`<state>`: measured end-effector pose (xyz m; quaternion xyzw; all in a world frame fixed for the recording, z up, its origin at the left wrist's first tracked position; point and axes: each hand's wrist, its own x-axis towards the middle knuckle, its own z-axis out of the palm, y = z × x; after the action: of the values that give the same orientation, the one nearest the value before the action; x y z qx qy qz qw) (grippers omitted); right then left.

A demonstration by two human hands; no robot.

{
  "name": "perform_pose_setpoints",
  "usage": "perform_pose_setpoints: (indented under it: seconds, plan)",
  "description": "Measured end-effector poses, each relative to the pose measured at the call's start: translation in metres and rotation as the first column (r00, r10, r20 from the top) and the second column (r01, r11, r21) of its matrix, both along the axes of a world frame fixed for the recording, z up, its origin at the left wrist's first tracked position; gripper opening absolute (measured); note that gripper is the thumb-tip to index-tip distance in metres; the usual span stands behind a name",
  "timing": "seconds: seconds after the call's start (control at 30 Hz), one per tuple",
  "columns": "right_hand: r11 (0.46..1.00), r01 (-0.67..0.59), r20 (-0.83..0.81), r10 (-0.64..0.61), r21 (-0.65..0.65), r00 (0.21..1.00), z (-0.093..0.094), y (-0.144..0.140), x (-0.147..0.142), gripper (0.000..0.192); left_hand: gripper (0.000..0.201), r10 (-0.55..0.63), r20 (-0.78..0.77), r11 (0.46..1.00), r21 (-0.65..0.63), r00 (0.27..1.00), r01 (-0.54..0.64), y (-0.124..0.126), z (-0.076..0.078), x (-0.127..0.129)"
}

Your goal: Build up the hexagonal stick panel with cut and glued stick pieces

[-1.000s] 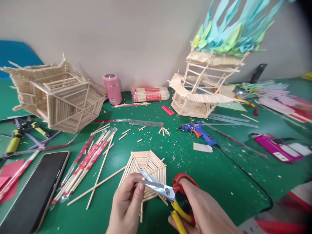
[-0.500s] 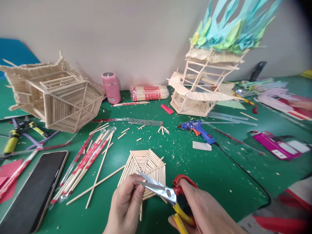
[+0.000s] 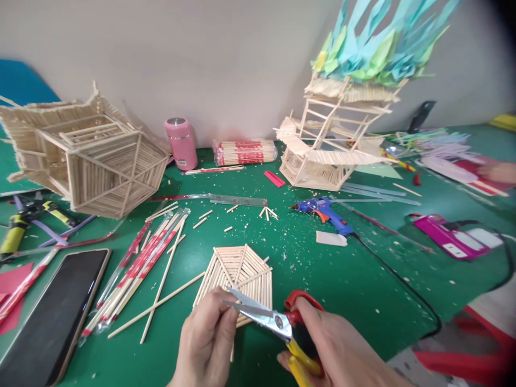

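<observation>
My right hand (image 3: 326,336) grips a pair of scissors (image 3: 264,316) by its red and yellow handles. The blades point left and are slightly apart. Their tips lie at the fingers of my left hand (image 3: 207,336), whose thumb and forefinger are pinched together; whatever sits between them is hidden. Beneath the blades, a many-sided panel of thin wooden sticks (image 3: 231,260) lies on the green table, its near part covered by my hands. Loose sticks (image 3: 177,290) cross each other just left of the panel.
Wrapped chopsticks (image 3: 141,263) and a phone (image 3: 56,317) lie left. A stick-built model (image 3: 116,172) rests behind them, near a pink flask (image 3: 181,144). Another model (image 3: 330,134) with paper leaves stands back right. A blue glue gun (image 3: 326,212) trails its cord. Another person's hand (image 3: 500,173) shows far right.
The scissor blades have drawn a little closer together. Both hands stay in nearly the same place, and the whole view has shifted slightly.
</observation>
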<state>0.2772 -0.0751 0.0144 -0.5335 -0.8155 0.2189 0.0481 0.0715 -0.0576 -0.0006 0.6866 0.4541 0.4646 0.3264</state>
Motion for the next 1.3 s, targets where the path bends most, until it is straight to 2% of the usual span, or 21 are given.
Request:
perform_pose_setpoints:
  seconds: [0.17, 0.3, 0.43, 0.53, 0.63, 0.7, 0.8, 0.9, 1.0, 1.1, 1.3]
  plan:
    - [0.999, 0.013, -0.039, -0.015, -0.033, 0.999, -0.005, -0.001, 0.0, 0.02, 0.017, -0.002, -0.013, 1.0, 0.011, 1.0, 0.002, -0.001, 0.001, 0.0]
    - [0.999, 0.016, -0.047, -0.018, -0.04, 0.999, -0.006, -0.001, 0.001, 0.019, 0.015, 0.052, -0.026, 0.998, 0.033, 0.998, -0.051, 0.0, 0.001, 0.0]
    - [0.995, 0.061, -0.06, -0.066, -0.078, 0.996, -0.006, 0.003, -0.001, 0.018, 0.014, 0.076, 0.036, 0.997, -0.003, 0.996, -0.076, 0.0, 0.0, 0.002]
    - [0.969, 0.171, -0.117, -0.193, -0.179, 0.974, -0.003, 0.011, -0.002, 0.016, 0.011, 0.084, 0.151, 0.986, -0.155, 0.985, -0.06, -0.002, -0.001, 0.006]
    - [0.94, 0.246, -0.181, -0.291, -0.235, 0.939, 0.001, 0.018, 0.001, 0.021, 0.01, 0.208, 0.338, 0.914, -0.402, 0.918, -0.059, -0.004, -0.002, 0.011]
    - [0.938, 0.256, -0.206, -0.306, -0.235, 0.93, 0.002, 0.018, 0.004, 0.026, 0.018, 0.28, 0.428, 0.856, -0.516, 0.859, -0.023, -0.004, -0.001, 0.014]
    - [0.948, 0.224, -0.218, -0.273, -0.227, 0.937, 0.003, 0.013, 0.006, 0.026, 0.021, 0.314, 0.485, 0.815, -0.579, 0.816, 0.03, -0.004, 0.0, 0.016]
    - [0.971, 0.178, -0.199, -0.208, -0.158, 0.958, 0.006, 0.01, 0.005, 0.026, 0.018, 0.27, 0.496, 0.828, -0.557, 0.826, 0.063, -0.003, -0.001, 0.013]
    - [0.987, 0.155, -0.164, -0.161, -0.049, 0.973, 0.011, 0.008, 0.003, 0.027, 0.016, 0.15, 0.451, 0.867, -0.488, 0.88, 0.103, -0.002, -0.003, 0.008]
    - [0.99, 0.138, -0.125, -0.137, -0.002, 0.983, 0.013, 0.007, 0.004, 0.024, 0.017, 0.067, 0.386, 0.891, -0.438, 0.92, 0.119, -0.001, -0.004, 0.004]
    - [0.992, 0.127, -0.113, -0.124, 0.023, 0.986, 0.015, 0.005, 0.004, 0.021, 0.014, 0.035, 0.334, 0.941, -0.327, 0.942, 0.081, 0.0, -0.002, 0.002]
